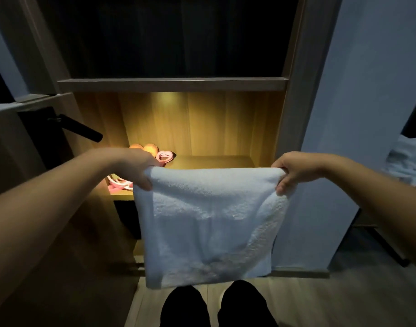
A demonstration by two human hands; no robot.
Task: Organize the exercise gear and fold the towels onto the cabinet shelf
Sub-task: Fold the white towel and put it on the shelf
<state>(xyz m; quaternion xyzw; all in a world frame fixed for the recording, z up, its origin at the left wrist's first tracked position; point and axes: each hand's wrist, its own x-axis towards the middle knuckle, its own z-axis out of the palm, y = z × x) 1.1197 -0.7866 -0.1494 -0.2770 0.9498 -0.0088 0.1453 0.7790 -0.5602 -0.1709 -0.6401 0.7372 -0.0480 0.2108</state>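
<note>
One tall wooden cabinet point(294, 67) holds a lit shelf point(214, 161); before it hangs a white terry towel point(209, 220), top corners pinched by left hand point(136, 166) and right hand point(294, 168), wide apart. Pink plastic gear point(164, 156) lies at the shelf's left.

Nothing legible anywhere in view: no lettering, label, brand mark or number on the white towel point(207, 220), on the pink gear point(164, 156) or on the cabinet shelf point(214, 161).
</note>
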